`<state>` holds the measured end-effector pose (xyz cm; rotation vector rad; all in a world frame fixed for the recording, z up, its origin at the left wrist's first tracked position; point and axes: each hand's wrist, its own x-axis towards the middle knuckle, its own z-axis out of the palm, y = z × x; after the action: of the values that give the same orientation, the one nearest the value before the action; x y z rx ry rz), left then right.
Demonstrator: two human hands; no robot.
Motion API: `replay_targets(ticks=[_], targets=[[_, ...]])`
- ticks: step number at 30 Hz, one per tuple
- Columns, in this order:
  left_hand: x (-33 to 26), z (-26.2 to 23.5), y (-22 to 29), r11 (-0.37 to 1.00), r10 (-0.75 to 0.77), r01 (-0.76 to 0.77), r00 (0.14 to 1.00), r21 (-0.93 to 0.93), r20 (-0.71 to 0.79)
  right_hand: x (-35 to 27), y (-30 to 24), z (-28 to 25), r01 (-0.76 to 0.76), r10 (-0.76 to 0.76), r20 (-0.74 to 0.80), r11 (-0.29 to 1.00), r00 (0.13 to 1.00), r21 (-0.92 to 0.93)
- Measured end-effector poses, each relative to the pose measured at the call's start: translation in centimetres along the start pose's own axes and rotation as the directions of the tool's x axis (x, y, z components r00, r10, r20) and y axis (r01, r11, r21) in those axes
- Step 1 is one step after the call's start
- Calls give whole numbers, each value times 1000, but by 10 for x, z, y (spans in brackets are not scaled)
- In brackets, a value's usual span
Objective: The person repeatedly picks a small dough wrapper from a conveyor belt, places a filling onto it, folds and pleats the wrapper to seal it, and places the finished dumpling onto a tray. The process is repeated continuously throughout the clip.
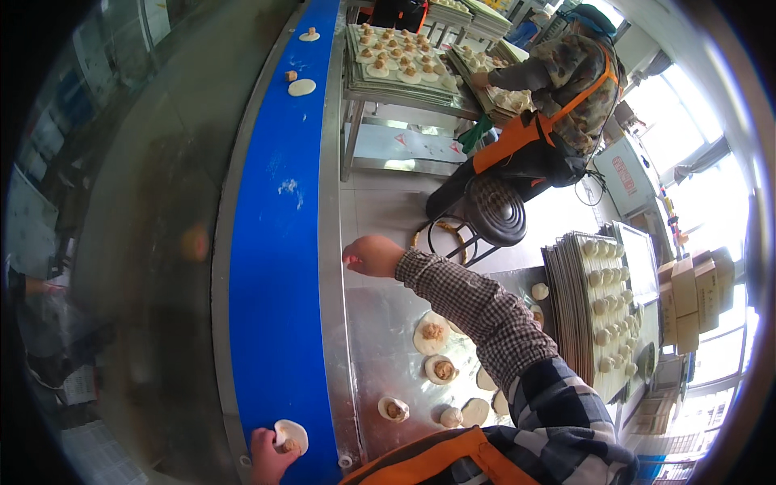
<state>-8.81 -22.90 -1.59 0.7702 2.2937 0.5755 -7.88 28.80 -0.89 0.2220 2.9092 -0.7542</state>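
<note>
a conveyor belt (275,242) runs from near to far, left of the counter (380,356). at the belt's near end lies a dough round (291,435), touched by the left hand (267,459). far along the belt lie more rounds (301,86). on the counter, right of the belt, filled rounds (431,333) lie below the right hand (372,256). further right stands a stack of trays (594,315) bearing buns. behind, a stool (493,212), then another person (558,89) at far trays (400,56).

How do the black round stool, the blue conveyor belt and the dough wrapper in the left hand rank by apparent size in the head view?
1. Blue conveyor belt, by far the largest.
2. Black round stool.
3. Dough wrapper at the left hand, smallest, although it is nearest the camera.
</note>
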Motion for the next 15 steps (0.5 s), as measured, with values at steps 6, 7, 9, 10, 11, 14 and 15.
replay_targets(ticks=[6,7,9,10,11,14,15], targets=[[-68,39,-6,787,493,-397,865,472,-94,-42,-4,5,-53,52,29,998,998,46],[-79,42,-2,746,574,-446,807,494,-138,-49,-5,8,-61,59,45,997,997,52],[-102,45,10,876,387,-305,908,375,-164,-59,-6,14,-16,12,53,998,998,63],[-109,46,17,924,288,-224,941,311,-178,-61,-6,15,12,-15,46,998,999,60],[-113,44,24,994,96,-111,922,-19,-374,-62,-7,17,8,-10,53,999,999,40],[-97,38,43,879,-264,-18,814,-477,-517,-51,-5,15,29,-32,62,999,998,40],[-84,31,45,963,-143,9,862,-268,-486,-45,-4,12,39,-41,27,997,999,60]])
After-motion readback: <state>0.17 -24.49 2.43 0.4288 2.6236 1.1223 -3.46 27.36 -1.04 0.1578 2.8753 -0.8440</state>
